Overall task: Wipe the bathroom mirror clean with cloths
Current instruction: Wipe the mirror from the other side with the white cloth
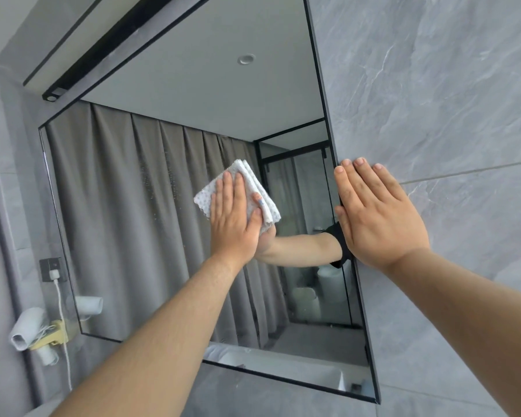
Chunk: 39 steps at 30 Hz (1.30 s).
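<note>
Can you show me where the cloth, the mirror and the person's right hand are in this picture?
cloth (248,176): head view, upper folded corner.
mirror (127,221): head view, bare glass left of the cloth.
right hand (376,215): head view, back of the hand.

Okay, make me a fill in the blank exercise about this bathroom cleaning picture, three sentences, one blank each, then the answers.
1. The left hand presses a folded white cloth flat against the ____.
2. The right hand lies flat, partly on the grey tiled wall, and holds ____.
3. A white charger sits in a wall socket on the person's ____ side.

Missing words: mirror; nothing; left.
</note>
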{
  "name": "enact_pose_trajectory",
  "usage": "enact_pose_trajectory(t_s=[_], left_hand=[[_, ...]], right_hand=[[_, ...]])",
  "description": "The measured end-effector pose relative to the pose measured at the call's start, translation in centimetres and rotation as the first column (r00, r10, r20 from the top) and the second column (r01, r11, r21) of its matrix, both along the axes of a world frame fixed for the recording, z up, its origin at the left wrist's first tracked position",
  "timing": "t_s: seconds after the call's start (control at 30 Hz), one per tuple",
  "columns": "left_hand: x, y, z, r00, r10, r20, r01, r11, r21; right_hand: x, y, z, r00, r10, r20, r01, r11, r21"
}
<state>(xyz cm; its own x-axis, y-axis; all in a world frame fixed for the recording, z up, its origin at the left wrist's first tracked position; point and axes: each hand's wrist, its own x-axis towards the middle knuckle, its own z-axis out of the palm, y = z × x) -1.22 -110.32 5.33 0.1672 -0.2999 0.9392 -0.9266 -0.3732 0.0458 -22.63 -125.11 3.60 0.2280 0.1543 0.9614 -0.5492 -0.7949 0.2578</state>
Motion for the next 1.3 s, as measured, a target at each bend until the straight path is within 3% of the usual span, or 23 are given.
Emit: enact_pose_trajectory(t_s=[0.33,0.57,0.7,0.8,0.9,1.07,1.17,1.3], left_hand=[[0.3,1.9,-13.7,0.981,0.004,-0.192,0.012,0.997,0.079],[0.5,3.7,-14.4,0.979,0.038,-0.198,0.002,0.98,0.199],[1.1,4.1,-14.2,0.979,0.085,-0.187,-0.032,0.962,0.271],[0.7,4.1,-13.1,0.973,0.101,-0.207,-0.039,0.957,0.286],[-0.2,3.1,-9.9,0.958,0.099,-0.271,-0.048,0.981,0.186],[-0.2,0.9,1.8,0.963,0.066,-0.262,-0.062,0.998,0.024],[0.2,0.7,7.2,0.928,-0.058,-0.367,0.025,0.995,-0.093],[0.8,0.3,6.7,0.925,-0.04,-0.377,-0.023,0.987,-0.16]], right_hand=[[-0.3,0.1,-0.7,0.999,0.012,-0.044,-0.012,1.0,0.006],[-3.2,-1.7,-2.9,0.963,-0.101,-0.251,0.062,0.985,-0.16],[-3.9,-2.1,-3.6,0.951,-0.152,-0.269,0.107,0.979,-0.174],[-3.6,-2.0,-3.6,0.955,-0.154,-0.254,0.112,0.978,-0.175],[-3.5,-2.0,-3.6,0.954,-0.153,-0.259,0.112,0.98,-0.166],[-3.5,-1.9,-3.8,0.958,-0.133,-0.254,0.095,0.983,-0.158],[-3.5,-2.0,-3.7,0.963,-0.111,-0.248,0.072,0.984,-0.161],[-3.5,-2.1,-3.7,0.963,-0.11,-0.246,0.071,0.985,-0.16]])
